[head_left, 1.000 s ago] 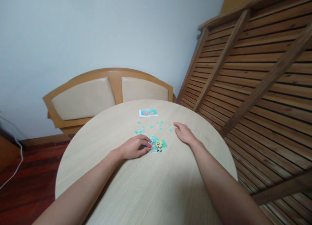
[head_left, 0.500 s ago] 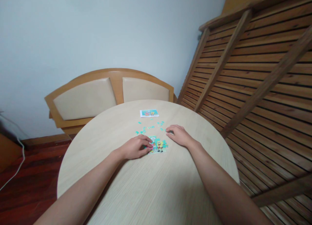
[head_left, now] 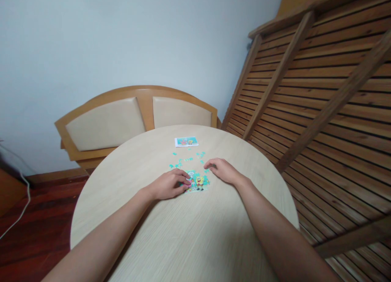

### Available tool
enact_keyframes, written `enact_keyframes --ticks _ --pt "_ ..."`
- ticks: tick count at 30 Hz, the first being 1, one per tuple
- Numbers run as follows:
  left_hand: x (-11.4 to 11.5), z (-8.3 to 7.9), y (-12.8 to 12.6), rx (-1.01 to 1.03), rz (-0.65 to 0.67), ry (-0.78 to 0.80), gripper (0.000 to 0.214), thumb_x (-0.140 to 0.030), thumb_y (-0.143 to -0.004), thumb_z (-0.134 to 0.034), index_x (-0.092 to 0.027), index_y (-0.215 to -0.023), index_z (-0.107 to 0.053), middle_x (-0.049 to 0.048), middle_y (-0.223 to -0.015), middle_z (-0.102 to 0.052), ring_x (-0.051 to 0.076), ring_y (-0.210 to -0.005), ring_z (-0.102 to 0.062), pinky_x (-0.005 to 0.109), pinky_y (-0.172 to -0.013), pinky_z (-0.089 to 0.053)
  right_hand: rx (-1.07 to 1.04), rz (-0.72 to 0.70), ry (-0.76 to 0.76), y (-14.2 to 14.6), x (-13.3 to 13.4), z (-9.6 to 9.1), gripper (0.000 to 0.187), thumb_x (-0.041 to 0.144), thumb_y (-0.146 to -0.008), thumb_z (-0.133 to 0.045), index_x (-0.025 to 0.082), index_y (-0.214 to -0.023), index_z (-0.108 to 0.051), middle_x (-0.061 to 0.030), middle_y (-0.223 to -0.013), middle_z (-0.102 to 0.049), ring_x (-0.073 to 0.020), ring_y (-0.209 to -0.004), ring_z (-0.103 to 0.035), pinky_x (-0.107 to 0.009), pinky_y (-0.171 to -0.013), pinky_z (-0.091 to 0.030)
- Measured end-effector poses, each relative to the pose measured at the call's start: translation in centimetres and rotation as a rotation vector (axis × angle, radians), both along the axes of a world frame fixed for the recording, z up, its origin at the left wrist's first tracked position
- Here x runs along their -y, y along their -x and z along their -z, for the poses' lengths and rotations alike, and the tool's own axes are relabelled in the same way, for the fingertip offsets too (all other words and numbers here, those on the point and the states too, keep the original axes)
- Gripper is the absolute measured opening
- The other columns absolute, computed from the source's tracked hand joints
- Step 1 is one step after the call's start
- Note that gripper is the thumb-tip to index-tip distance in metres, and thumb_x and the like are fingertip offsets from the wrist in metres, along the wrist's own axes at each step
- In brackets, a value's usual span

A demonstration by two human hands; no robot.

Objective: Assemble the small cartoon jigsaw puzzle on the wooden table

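A small, partly built cartoon jigsaw puzzle [head_left: 198,181] lies on the round pale wooden table [head_left: 183,233]. My left hand [head_left: 169,184] rests on the puzzle's left edge, fingers curled and pressing on it. My right hand [head_left: 222,170] sits just right of the puzzle's top corner, fingers bent down onto the table near a loose piece; what is under the fingertips is hidden. Several loose teal pieces [head_left: 187,159] are scattered beyond the puzzle. A small reference picture card [head_left: 186,141] lies farther back.
A wooden bench with two beige padded backrests [head_left: 134,119] stands behind the table against a pale wall. A slatted wooden frame [head_left: 320,95] leans at the right. Dark red floor and a white cable [head_left: 18,208] are at the left.
My right hand has slid leftward across the table from the loose pieces toward the puzzle's upper right corner. My left hand has stayed on the puzzle.
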State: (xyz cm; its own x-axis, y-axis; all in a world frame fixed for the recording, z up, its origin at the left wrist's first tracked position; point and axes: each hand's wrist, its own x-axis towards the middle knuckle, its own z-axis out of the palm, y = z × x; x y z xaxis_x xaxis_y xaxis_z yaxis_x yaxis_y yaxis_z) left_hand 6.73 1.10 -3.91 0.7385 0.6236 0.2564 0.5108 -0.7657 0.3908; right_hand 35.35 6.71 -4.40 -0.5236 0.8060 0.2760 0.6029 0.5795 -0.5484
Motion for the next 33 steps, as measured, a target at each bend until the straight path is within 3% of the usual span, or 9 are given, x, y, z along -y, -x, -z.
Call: enact_keyframes --ticks 7,16,22,33 --pt "0.1 -0.2 -0.1 0.0 -0.002 0.0 0.029 -0.037 -0.097 -0.053 -0.02 -0.107 -0.074 0.0095 -0.115 -0.067 0.02 -0.108 -0.061 0.033 -0.099 -0.048 0.06 -0.013 -0.089 -0.4 -0.4 0.4 0.012 0.024 -0.084 -0.066 0.019 -0.091 -0.075 -0.0061 -0.095 -0.073 -0.0209 -0.094 -0.063 -0.034 -0.093 -0.045" --pt "0.1 -0.1 -0.1 0.009 0.001 0.001 0.028 -0.037 -0.097 -0.053 -0.021 -0.108 -0.074 0.0093 -0.116 -0.067 0.02 -0.108 -0.061 0.034 -0.099 -0.048 0.078 -0.007 -0.091 -0.4 -0.7 1.1 0.008 0.022 -0.083 -0.065 0.018 -0.086 -0.072 -0.0064 -0.093 -0.069 -0.0203 -0.092 -0.061 -0.033 -0.091 -0.044" --pt "0.1 0.0 0.0 0.005 -0.005 0.0 0.028 -0.037 -0.097 -0.053 -0.021 -0.108 -0.074 0.0093 -0.116 -0.066 0.02 -0.108 -0.061 0.033 -0.099 -0.048 0.073 -0.004 -0.087 -0.2 -0.3 0.9 0.019 0.02 -0.083 -0.063 0.019 -0.099 -0.073 -0.0071 -0.101 -0.07 -0.0209 -0.099 -0.061 -0.034 -0.093 -0.044" --pt "-0.1 0.1 0.1 0.01 -0.003 -0.003 0.028 -0.038 -0.097 -0.053 -0.022 -0.109 -0.073 0.0088 -0.116 -0.066 0.02 -0.108 -0.061 0.033 -0.099 -0.048 0.105 -0.002 -0.059 -0.1 -0.4 0.8 0.014 0.019 -0.078 -0.065 0.018 -0.09 -0.072 -0.0072 -0.097 -0.068 -0.021 -0.095 -0.06 -0.033 -0.092 -0.044"
